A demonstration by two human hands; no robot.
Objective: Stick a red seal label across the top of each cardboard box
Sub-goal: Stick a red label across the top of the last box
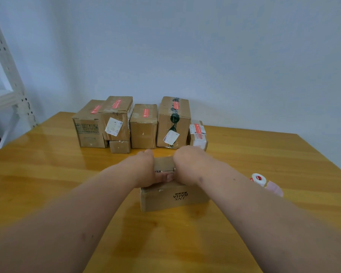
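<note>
White shelving (7,79) stands at the far left of a wooden table (47,174). Along the wall sits a row of boxes (144,125) with red labels on top. Nearer, the left hand (146,170) and right hand (187,166) rest on a small box (173,198); whether they grasp it I cannot tell. A label roll (259,179) lies at right.

Table (47,174): wood, honey-toned, glossy varnish showing reflections. Near box (173,198): matt brown cardboard, printed black lettering. Back-row boxes (144,133): matt cardboard, worn, bearing red paper labels (145,113). Label roll (259,179): white and red paper. Shelving frame (6,62): white-painted perforated metal.
</note>
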